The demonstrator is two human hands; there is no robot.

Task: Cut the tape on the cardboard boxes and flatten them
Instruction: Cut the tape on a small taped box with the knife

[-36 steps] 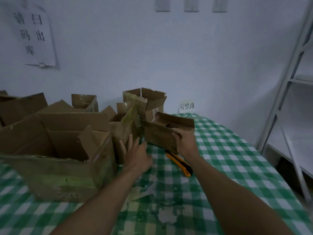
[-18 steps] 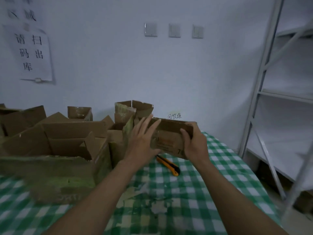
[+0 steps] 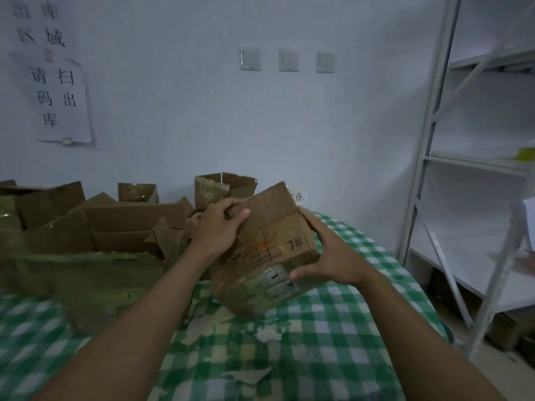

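You hold a small box (image 3: 275,250) in both hands over the middle of the table (image 3: 347,328), which is covered in a green checked cloth. The box is tilted, its top flaps closed and leaning toward the far edge, its printed front, marked "7#", facing you. Whether its low corner touches the cloth cannot be told.

Your left hand (image 3: 220,230) grips the box's upper left corner, fingers curled over the top edge and thumb pressed across the flap. Your right hand (image 3: 333,253) clasps the right side, fingers spread wide along that face and thumb hooked onto the lower front beside a pale label.

A cluster of open boxes (image 3: 115,227), flaps up, fills the left half of the table back to its far edge, the nearest just beside your left forearm. Torn scraps (image 3: 202,322) of card lie on the cloth below the held box and toward the near edge.

A white metal shelf (image 3: 434,140) stands past the table's right edge. On the wall behind hang a paper sign (image 3: 58,96) with black characters and three switches (image 3: 288,59) in a row.
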